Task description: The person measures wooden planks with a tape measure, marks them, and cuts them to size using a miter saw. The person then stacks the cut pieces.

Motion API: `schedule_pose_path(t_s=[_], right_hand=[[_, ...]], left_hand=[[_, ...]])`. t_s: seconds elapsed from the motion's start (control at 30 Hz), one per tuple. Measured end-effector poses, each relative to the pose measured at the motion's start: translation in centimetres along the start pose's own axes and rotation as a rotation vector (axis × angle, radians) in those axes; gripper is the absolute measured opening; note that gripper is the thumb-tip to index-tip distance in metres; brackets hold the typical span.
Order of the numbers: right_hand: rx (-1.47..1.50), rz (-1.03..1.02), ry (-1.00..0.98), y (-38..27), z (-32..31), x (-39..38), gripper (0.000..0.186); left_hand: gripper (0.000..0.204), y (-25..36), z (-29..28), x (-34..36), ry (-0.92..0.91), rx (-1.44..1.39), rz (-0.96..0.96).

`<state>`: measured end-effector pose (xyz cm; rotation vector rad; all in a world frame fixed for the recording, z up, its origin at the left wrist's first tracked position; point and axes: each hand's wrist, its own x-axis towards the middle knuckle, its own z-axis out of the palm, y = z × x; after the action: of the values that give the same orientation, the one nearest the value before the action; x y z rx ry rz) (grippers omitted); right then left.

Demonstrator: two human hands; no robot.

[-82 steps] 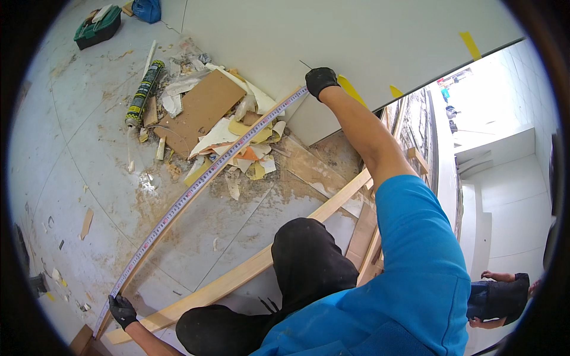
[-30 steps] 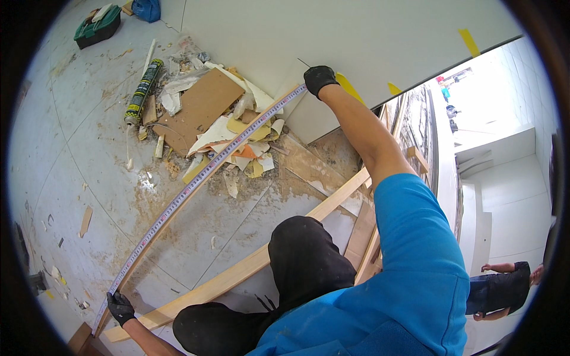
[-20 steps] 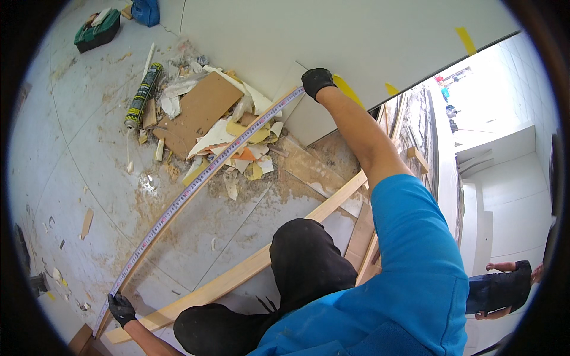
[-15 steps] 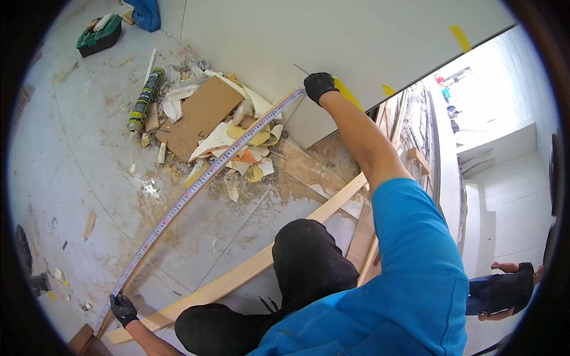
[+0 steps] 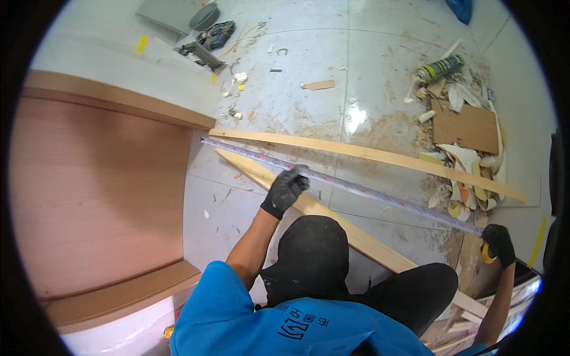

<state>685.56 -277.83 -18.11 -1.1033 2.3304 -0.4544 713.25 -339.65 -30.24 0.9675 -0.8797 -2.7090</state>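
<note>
Yellow case (image 5: 487, 254), likely light, in my curled right fingers (image 5: 491, 233) — tape (image 5: 380, 196) looks springy, best edge-held; bent left fingers (image 5: 297, 179), hold unclear.

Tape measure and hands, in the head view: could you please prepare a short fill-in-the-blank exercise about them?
1. The yellow tape measure case is in the person's ____ hand.
2. The left hand wears a glove coloured ____.
3. The tape blade runs between two long strips made of ____.
Missing words: right; black; wood.
</note>
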Motion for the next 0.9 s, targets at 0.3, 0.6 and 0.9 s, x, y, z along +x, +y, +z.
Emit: schedule_pose_path(t_s=[0.3, 0.6, 0.9], right_hand=[[0.351, -0.699, -0.067, -18.1, -6.4, 8.7, 0.014], [0.663, 0.097, -0.196, -26.9, -11.0, -7.6, 0.017], [1.039, 0.850, -0.354, -40.0, -9.2, -21.6, 0.023]], left_hand=[[0.023, 2.4, 20.7, -17.5, -0.412, 1.101, 0.153], [0.035, 2.8, 24.1, -21.7, -0.532, 1.715, 0.021], [0.074, -6.6, 13.8, -13.8, -0.880, 2.017, 0.026]])
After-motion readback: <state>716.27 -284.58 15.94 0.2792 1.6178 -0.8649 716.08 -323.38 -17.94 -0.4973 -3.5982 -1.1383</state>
